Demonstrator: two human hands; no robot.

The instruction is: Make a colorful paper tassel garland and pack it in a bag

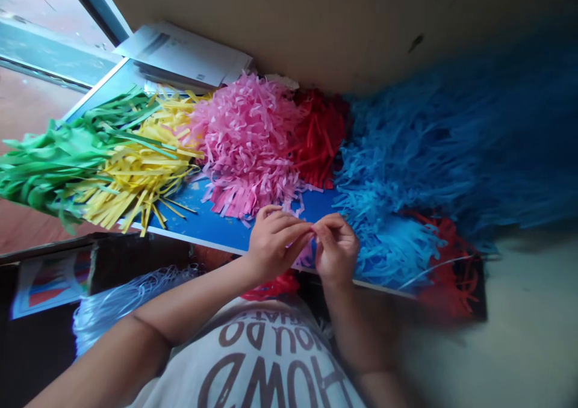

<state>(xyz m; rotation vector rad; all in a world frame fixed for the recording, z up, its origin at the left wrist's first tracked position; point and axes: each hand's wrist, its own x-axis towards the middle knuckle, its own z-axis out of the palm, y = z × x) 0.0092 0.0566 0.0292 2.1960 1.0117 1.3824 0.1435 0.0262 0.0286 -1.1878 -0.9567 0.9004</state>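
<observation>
My left hand [273,239] and my right hand [335,245] meet fingertip to fingertip above the near edge of a blue board [212,218]. Both are pinched closed on something small and pale pink between them, too small to name. Just beyond my hands lies a heap of pink shredded paper [246,140]. A red heap [318,134] sits behind it, and a large blue heap [419,155] spreads to the right.
Yellow shredded paper [139,167] and green shredded paper [54,155] lie at the left of the board. A stack of printed papers [180,53] rests at the back by a beige wall. White strands [121,293] and more red shreds [451,275] hang near the board's front edge.
</observation>
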